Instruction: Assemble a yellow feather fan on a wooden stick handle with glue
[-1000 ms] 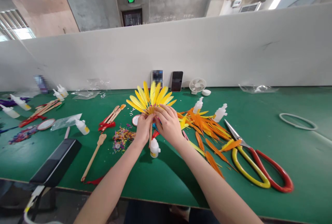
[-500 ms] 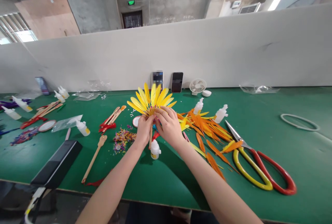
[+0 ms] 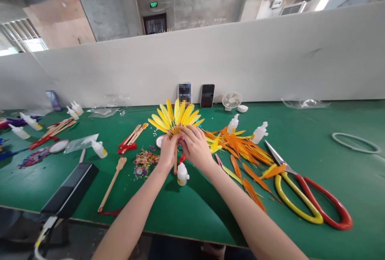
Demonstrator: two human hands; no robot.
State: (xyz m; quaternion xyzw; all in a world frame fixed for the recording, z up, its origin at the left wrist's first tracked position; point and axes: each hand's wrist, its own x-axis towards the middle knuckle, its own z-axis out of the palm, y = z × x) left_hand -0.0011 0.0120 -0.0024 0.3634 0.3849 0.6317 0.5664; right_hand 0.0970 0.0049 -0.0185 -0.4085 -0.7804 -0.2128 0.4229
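A feather fan (image 3: 175,116) with yellow feathers spread in an arc stands upright at the middle of the table. My left hand (image 3: 167,151) is closed round it where the wooden handle (image 3: 175,163) meets the feathers. Fingers bent, my right hand (image 3: 196,144) presses at the base of the feathers on the right; its fingertips and whatever lies under them are partly hidden. Just below the handle stands a small white glue bottle (image 3: 182,175). Colourful small bits (image 3: 144,163) lie in a pile left of my left hand.
Orange feathers (image 3: 237,145) and large scissors (image 3: 296,177) lie to the right, near two more glue bottles (image 3: 259,132). A wooden stick (image 3: 112,183) and a black box (image 3: 70,189) are on the left. A phone (image 3: 207,96) and a small fan (image 3: 232,100) stand against the white partition (image 3: 255,59).
The view has shifted slightly, so the table's things appear a little further right. Both hands stay on the feather fan, with hardly any change in their grip.
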